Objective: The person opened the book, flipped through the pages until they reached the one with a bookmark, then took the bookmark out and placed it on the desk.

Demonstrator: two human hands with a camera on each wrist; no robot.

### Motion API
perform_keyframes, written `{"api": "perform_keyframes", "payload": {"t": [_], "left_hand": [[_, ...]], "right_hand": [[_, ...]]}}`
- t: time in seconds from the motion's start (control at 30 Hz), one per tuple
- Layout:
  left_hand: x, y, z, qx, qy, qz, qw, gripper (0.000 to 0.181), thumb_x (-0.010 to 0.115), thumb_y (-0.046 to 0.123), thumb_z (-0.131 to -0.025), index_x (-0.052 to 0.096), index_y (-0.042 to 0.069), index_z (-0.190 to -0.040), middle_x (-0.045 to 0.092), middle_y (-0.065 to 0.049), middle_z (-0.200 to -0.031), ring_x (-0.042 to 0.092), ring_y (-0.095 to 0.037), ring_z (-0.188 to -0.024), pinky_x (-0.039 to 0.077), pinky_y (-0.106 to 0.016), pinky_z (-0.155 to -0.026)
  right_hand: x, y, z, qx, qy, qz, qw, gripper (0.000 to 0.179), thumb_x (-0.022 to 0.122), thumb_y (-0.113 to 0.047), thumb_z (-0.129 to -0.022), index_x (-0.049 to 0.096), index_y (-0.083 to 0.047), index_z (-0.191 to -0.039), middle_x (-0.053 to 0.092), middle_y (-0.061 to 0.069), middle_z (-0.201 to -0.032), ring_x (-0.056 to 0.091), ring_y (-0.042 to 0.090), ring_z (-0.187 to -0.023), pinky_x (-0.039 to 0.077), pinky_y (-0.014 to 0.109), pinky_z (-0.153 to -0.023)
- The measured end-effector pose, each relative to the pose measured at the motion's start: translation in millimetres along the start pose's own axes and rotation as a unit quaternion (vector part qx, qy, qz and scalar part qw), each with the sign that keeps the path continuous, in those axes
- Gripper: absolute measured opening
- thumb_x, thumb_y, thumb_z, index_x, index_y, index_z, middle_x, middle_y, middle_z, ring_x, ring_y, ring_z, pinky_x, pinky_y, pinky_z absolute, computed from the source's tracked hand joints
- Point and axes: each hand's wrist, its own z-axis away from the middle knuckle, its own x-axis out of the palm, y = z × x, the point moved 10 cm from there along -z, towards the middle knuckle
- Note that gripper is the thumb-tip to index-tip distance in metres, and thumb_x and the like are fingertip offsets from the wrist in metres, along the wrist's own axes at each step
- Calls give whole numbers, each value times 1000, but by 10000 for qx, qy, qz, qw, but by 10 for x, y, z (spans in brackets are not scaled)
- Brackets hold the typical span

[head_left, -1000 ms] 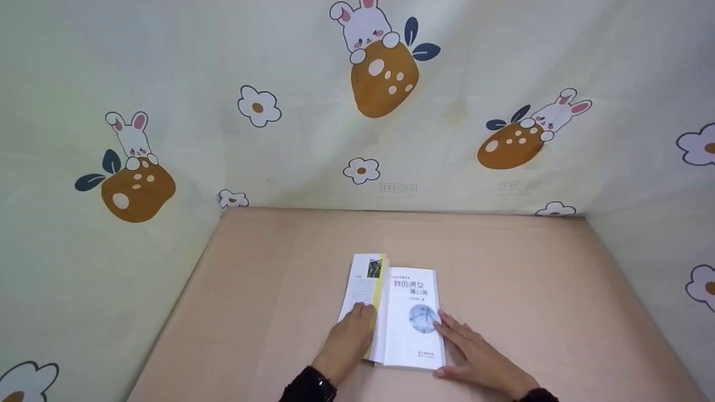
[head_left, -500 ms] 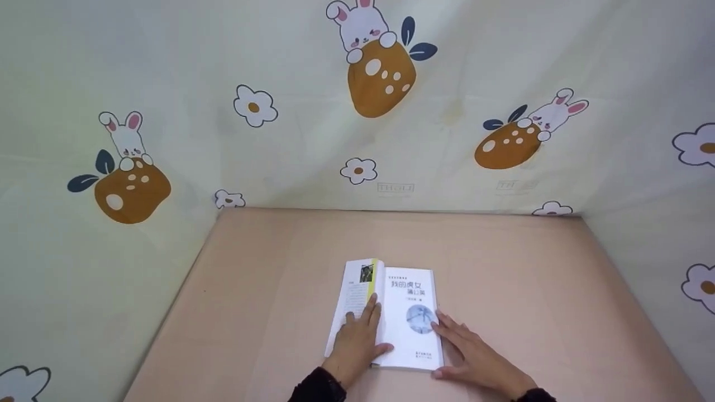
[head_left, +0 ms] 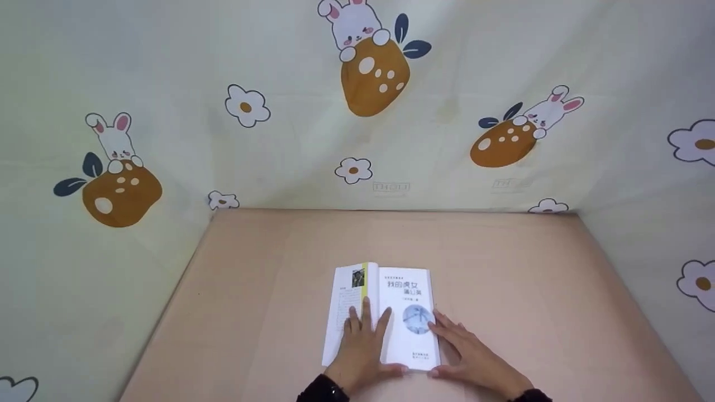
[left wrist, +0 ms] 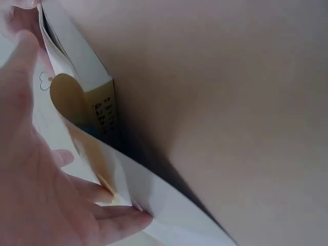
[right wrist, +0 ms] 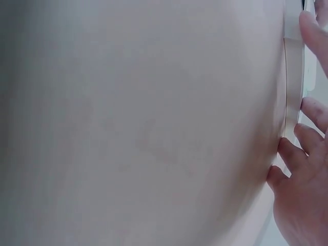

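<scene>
Around the scene's back and sides, a rabbit-printed backdrop (head_left: 296, 151) is enclosing a tan tabletop (head_left: 503, 251), whose smooth-looking surface is perhaps offering little grip; an uneven sideways push could be enough to skid things along it. Directly before the person, the book (head_left: 397, 304) is lying open on that tabletop between both hands, its left leaf (head_left: 342, 301) turned outward and its title page (head_left: 408, 343) facing up. That leaf is standing off the table in the left wrist view, with a shadowed gap beneath, so it is probably storing some spring and could flip back if pressure eases suddenly.

The left hand (head_left: 357, 346) is spreading its fingers apart over the leaf and the gutter, its thumb by the lower edge, clamping nothing. The right hand (head_left: 480, 360) is resting at the opposite edge, thumb apart from the fingers, seemingly bracing rather than gripping; weak bracing could be letting the book twist. Smaller again, the cover fold (left wrist: 66, 97) is bulging beside the spine lettering (left wrist: 105, 110). Pressing hard there could crease the cover or strain the binding, and a dragging fingertip could wrinkle the title page.
</scene>
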Motion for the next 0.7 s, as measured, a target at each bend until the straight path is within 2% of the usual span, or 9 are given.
{"api": "perform_keyframes", "payload": {"t": [0.13,0.27,0.33,0.4,0.47,0.53,0.7], "left_hand": [[43,13,24,75,-76,-247,9996,104,53,84,-61,33,25,-144,16,-36,-147,27,-61,-126,36,-57,-101],[46,6,21,136,6,-227,9996,95,58,80,-61,42,27,-138,18,-36,-146,28,-61,-125,36,-58,-101],[36,1,12,152,68,-164,9997,92,61,78,-61,44,27,-136,18,-37,-146,29,-61,-125,36,-59,-101],[28,-3,4,161,69,-121,9998,91,62,77,-61,45,28,-136,18,-36,-146,28,-61,-125,35,-59,-101],[28,-3,-1,169,28,-131,9998,90,62,77,-61,45,29,-136,18,-36,-146,28,-61,-126,35,-58,-102],[29,-4,2,169,-38,-209,9996,89,61,77,-61,45,31,-136,18,-35,-147,28,-60,-126,35,-57,-102],[32,-5,5,144,-116,-213,9996,87,61,77,-61,45,34,-135,18,-35,-147,29,-60,-126,36,-56,-102]], "right_hand": [[-4,-20,-18,-84,12,-82,9999,86,69,-52,-73,39,-10,-141,23,16,-153,22,42,-137,-6,1,-102],[-2,-19,-20,-42,-41,-72,10000,86,69,-52,-74,39,-9,-141,22,16,-153,21,41,-138,-5,4,-104],[-2,-5,-19,36,-65,-31,10000,86,68,-54,-74,38,-10,-141,21,14,-154,21,39,-138,-2,11,-109],[-5,9,-22,95,-65,46,9999,86,68,-55,-73,39,-11,-141,22,13,-154,22,37,-139,4,24,-114],[-6,22,-23,152,-78,89,9998,87,68,-56,-73,39,-11,-141,22,12,-154,22,36,-139,10,37,-113],[1,32,-25,179,-107,90,9997,87,68,-56,-73,39,-11,-141,21,12,-154,22,35,-139,13,45,-111],[18,48,-22,213,-159,125,9996,87,67,-57,-73,38,-11,-142,21,11,-155,21,35,-140,13,43,-112]]}}
